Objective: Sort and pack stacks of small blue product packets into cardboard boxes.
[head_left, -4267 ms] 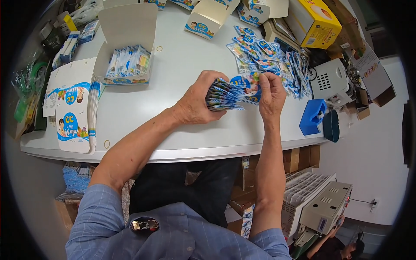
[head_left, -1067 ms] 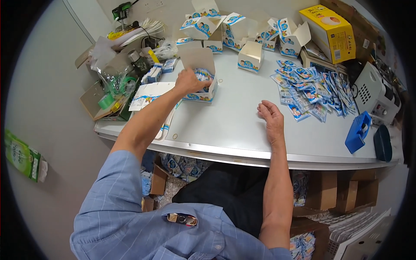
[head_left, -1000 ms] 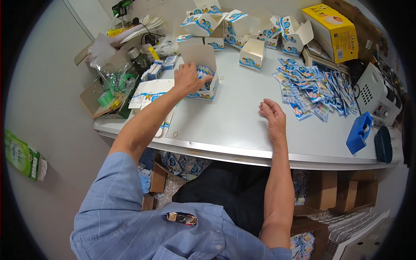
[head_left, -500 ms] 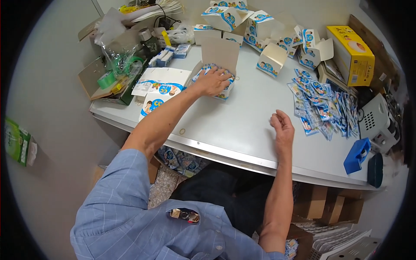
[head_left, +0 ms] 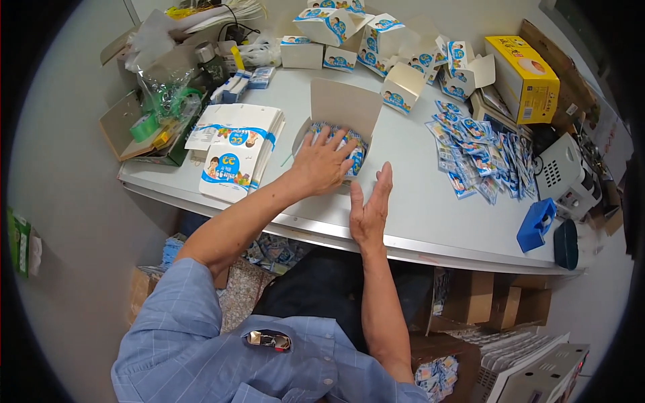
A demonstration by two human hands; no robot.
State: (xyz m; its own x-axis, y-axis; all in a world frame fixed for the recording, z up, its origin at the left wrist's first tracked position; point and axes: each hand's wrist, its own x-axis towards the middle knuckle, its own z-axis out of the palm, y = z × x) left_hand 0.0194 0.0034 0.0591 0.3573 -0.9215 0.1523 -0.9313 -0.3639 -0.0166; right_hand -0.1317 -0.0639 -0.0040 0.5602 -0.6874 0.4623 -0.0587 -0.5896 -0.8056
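Observation:
An open white and blue printed carton (head_left: 344,107) stands on the table in front of me, its tall flap raised at the back. Small blue and white sachets (head_left: 361,153) fill it. My left hand (head_left: 318,164) lies palm down over them, fingers spread and pressing on the top layer, and it covers part of the carton. Just right of the carton's near corner, my right hand (head_left: 369,211) is raised on edge with the thumb apart from the fingers. It is open, holds nothing and does not touch the carton.
Flattened cartons (head_left: 232,151) are stacked on the left, beside a box with green tape (head_left: 144,127). Several formed cartons (head_left: 403,87) stand at the back. On the right are a sachet pile (head_left: 470,151), a yellow box (head_left: 527,80), a blue holder (head_left: 535,225) and a white machine (head_left: 564,174).
The filled carton has come nearer to me and a little to the right, with my left hand still on the sachets. My right hand has moved left toward the carton.

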